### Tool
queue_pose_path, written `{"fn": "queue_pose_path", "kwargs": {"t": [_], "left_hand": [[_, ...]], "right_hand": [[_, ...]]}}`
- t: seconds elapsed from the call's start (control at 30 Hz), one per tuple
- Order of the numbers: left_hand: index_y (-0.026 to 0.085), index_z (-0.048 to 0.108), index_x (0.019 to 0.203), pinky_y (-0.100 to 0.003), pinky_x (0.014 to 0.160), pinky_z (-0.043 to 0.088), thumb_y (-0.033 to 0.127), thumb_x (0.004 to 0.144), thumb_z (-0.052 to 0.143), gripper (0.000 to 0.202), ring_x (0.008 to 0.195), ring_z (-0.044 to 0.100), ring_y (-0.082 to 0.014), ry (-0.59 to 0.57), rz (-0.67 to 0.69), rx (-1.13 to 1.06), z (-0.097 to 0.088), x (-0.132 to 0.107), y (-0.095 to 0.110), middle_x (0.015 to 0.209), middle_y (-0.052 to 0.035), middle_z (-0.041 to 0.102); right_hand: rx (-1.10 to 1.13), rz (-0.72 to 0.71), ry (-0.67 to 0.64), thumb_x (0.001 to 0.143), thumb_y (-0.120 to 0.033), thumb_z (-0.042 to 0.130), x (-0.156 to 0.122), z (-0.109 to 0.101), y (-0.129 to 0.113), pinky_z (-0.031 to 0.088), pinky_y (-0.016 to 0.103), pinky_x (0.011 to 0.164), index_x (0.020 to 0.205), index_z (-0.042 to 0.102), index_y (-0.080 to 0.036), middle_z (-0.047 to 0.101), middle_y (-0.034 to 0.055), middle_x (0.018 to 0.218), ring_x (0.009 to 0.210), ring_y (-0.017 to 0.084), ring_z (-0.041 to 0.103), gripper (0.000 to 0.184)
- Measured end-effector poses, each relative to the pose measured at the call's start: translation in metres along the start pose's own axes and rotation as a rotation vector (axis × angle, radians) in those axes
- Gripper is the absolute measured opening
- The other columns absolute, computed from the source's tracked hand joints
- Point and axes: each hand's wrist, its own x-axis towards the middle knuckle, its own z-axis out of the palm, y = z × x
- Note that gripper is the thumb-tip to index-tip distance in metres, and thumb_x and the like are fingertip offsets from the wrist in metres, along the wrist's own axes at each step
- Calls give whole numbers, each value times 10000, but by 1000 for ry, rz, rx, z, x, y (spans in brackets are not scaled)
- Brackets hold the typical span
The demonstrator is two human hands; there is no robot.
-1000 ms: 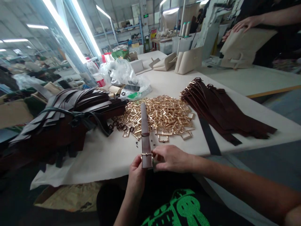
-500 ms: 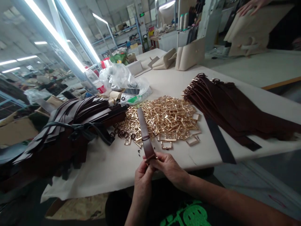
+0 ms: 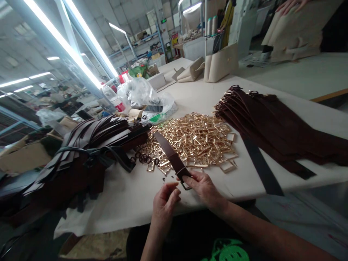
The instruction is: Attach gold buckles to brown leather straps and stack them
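A brown leather strap [image 3: 170, 152] slants across the near side of the buckle pile. My right hand [image 3: 203, 186] is closed around its near end, thumb on top. At that end a rectangular metal buckle [image 3: 186, 186] shows just below the fingers. A narrow leather loop crosses the strap's middle. To the left of the buckle, apart from the strap, is my left hand [image 3: 165, 201]. Its fingers are loosely curled, thumb and forefinger apart, with nothing seen in them. Beyond both hands lies a heap of gold-coloured buckles [image 3: 195, 139].
Small dark leather loops [image 3: 144, 158] lie left of the heap. A tied bundle of dark straps [image 3: 89, 152] fills the left side; brown straps [image 3: 272, 127] lie at right. Behind are a plastic bag [image 3: 141, 92], a bottle [image 3: 112, 98] and a beige bag [image 3: 220, 65]. A co-worker's hand [image 3: 292, 5] shows top right.
My left hand has let go of the buckle end and moved slightly away. My right hand has shifted right with the strap, which now tilts more. The view has shifted a little.
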Motion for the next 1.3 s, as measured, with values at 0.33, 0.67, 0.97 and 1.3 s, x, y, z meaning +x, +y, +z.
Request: {"fn": "queue_pose_path", "kwargs": {"t": [0.33,0.67,0.97,1.3], "left_hand": [[230,733,791,-299,667,448,399,800,661,184,680,603,-178,315,369,725,-63,82,30,830,-29,654],[211,727,662,-297,679,442,406,687,743,197,686,558,-168,274,306,405,-42,104,27,769,-23,626],[167,710,671,-252,667,517,363,654,849,241,792,642,-162,32,130,-252,-7,47,21,952,-60,711],[170,720,701,-289,810,519,361,787,758,212,944,638,-204,-26,243,-125,-4,38,25,1015,-76,717]], "right_hand": [[14,-24,28,856,-587,615,2,-2,1,516,319,682,916,682,-142,697,74,838,723,197,659,453],[92,-25,-19,873,-671,544,2,1,7,541,260,517,915,581,-161,581,20,759,688,175,647,513],[-41,-24,-76,920,-581,524,3,1,6,526,225,479,921,599,-148,607,17,741,632,153,643,439],[-134,-73,-93,960,-507,485,3,0,9,512,221,448,888,587,-149,615,7,712,519,122,614,380]]}}
